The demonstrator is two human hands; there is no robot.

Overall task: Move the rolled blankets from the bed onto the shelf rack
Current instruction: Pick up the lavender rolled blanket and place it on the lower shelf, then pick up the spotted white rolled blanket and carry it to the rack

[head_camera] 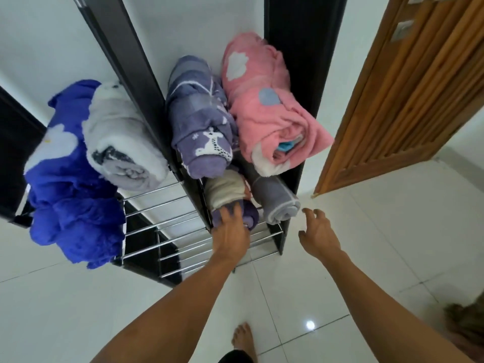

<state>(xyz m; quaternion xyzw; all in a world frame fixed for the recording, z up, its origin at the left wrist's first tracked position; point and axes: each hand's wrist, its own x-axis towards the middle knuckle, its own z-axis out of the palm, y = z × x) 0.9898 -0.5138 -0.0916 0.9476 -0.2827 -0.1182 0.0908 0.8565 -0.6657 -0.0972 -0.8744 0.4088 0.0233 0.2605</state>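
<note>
Here, left grip point(230, 229) pressing purple roll point(237, 205), rolled end outward on rack point(162, 226), right grip point(318, 231) released.

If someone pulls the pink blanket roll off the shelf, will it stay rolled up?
Probably not neatly. The pink blanket roll looks soft and loosely wound, its outer flap already hanging open, so it would likely sag and unroll. Its end overhangs the shelf rack, so it may slide off easily.

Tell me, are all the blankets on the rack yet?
Almost. Six rolls sit on the shelf rack: blue, grey-white, purple reindeer and pink up top, a grey roll below. The left hand presses the cream-and-purple roll in; the right hand hovers free. The bed is out of view, so any leftovers can't be seen.
</note>
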